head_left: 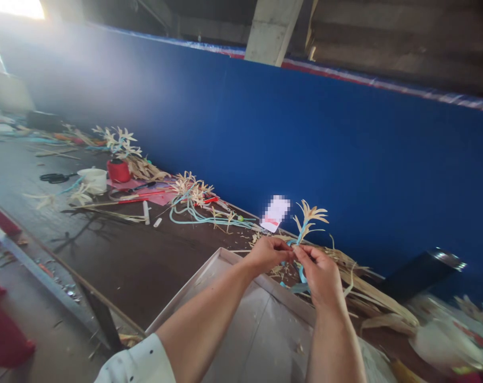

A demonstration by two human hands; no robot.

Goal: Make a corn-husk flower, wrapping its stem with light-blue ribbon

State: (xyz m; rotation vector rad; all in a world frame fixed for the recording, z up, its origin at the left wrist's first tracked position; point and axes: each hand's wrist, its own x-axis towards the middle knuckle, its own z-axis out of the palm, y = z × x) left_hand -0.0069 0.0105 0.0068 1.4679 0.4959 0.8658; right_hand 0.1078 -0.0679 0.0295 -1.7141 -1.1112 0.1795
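My left hand (267, 254) and my right hand (320, 270) meet at the fingertips above the edge of a shallow box. Pinched between them is the stem of a pale dried-husk flower (311, 214), which stands upright with its thin petals spread. Light blue wrapping covers the stem below the petals. A loose blue strip (302, 274) hangs beneath my fingers, near the right hand. Both hands are closed, and the fingers hide the stem's lower end, so which fingers grip the strip cannot be made out.
The shallow cardboard box (245, 330) lies under my forearms. Dried husks (369, 287) and a dark cylinder (421, 274) are to the right. Leftward on the table (146, 266) are blue-stemmed husk flowers (191, 189), a red pot (118, 171), a white cup (93, 182) and scissors (56, 177). A blue partition (225, 117) stands behind.
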